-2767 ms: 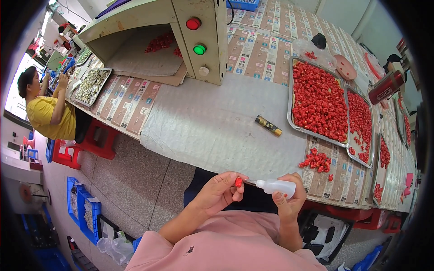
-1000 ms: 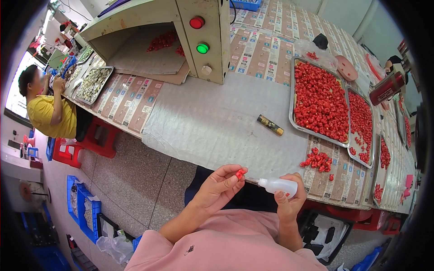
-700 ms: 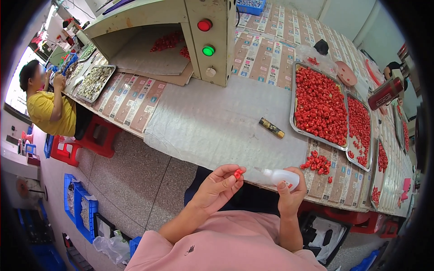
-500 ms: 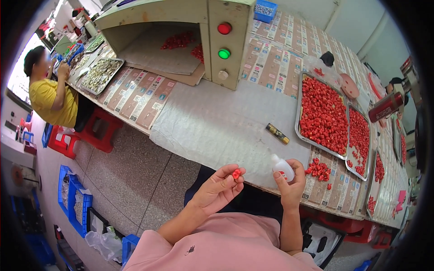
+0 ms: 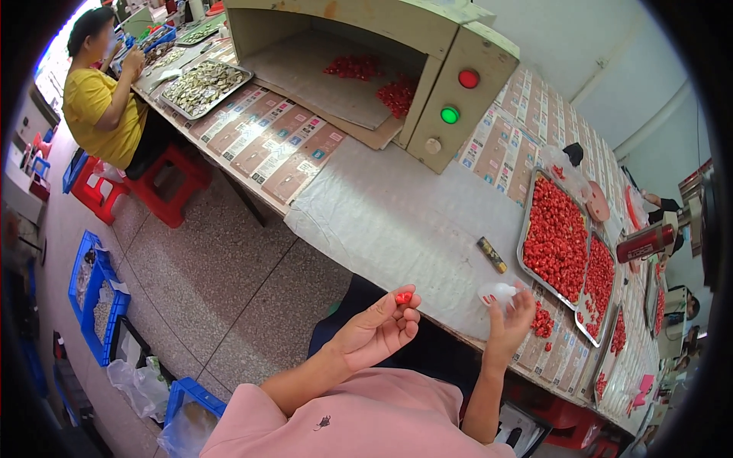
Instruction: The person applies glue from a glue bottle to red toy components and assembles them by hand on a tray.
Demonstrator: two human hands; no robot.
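Between the thumb and forefinger of my left hand [image 5: 376,330], raised in front of the table edge, is a small shiny red piece [image 5: 404,298]; its exact kind is too small to tell. My right hand [image 5: 508,330] is at the table's front edge with thumb and fingers apart. Right at its fingertips a small white squeeze bottle [image 5: 496,292] lies tipped on its side, its nozzle toward the fingers. Whether the fingers still touch it is hard to see. Just right of that hand lies a small pile of red pieces [image 5: 543,320].
A dark patterned tube [image 5: 492,255] lies on the pale sheet [image 5: 397,221]. Metal trays [image 5: 527,221] of red pieces stand at the right. Ahead is a beige box-shaped machine [image 5: 450,99] with red pieces inside. A person in yellow [image 5: 103,107] sits at the far left.
The bottle, upright in my right hand before, now lies on its side and the fingers have spread. My left hand still pinches the red piece. The view has turned left.
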